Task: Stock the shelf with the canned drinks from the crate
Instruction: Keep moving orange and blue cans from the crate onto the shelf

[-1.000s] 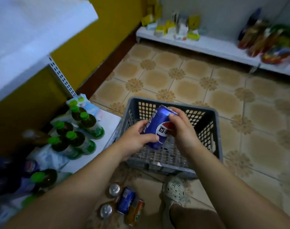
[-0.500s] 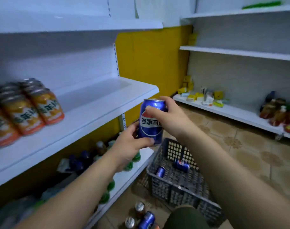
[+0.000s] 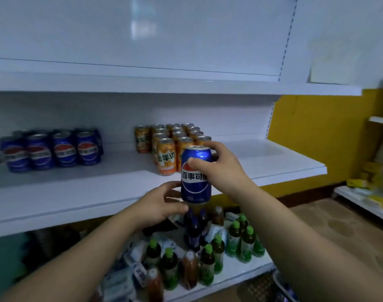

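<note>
A blue Pepsi can is held upright in front of the white middle shelf. My right hand grips its top and right side, thumb across the front. My left hand cups the can's bottom left with curled fingers. On the shelf stand several blue Pepsi cans at the left and several orange cans just behind the held can. A corner of the grey crate shows at the bottom right.
An upper white shelf overhangs the middle one. The bottom shelf carries green-capped bottles, dark bottles and white packets. A yellow wall and another low shelf with yellow items lie to the right.
The view swung up from the crate to the shelves. Both hands carried the Pepsi can up from the crate to the front of the middle shelf, near the orange cans.
</note>
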`<state>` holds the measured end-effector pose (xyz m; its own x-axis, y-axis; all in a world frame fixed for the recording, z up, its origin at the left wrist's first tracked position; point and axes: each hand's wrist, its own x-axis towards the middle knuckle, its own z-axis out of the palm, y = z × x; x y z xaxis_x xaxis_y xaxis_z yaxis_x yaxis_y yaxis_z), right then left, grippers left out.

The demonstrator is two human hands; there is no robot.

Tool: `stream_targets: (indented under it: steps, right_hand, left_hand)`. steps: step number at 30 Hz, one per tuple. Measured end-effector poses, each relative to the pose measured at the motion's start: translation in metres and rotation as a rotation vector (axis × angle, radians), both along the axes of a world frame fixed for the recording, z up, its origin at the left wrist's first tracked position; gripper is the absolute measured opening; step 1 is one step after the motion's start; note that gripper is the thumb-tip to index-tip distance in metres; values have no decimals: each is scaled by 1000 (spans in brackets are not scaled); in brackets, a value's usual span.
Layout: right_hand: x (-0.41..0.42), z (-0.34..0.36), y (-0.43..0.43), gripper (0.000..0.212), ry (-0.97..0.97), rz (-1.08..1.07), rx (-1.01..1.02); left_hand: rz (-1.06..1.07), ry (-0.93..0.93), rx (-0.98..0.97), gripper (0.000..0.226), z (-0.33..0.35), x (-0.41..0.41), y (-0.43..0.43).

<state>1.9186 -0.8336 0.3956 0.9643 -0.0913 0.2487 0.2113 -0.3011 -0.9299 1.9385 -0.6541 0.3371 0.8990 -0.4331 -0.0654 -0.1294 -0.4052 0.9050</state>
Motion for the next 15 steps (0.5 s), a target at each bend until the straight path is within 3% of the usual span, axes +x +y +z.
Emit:
stream_targets:
  steps: [8, 15]
  right_hand:
    - [51, -5, 112, 72, 66, 211, 39]
    - [91, -28, 176, 69, 105, 300, -2]
  left_hand:
    - [401, -62, 376, 75, 3, 16, 142]
    - [518, -103, 788, 71, -9, 27, 224]
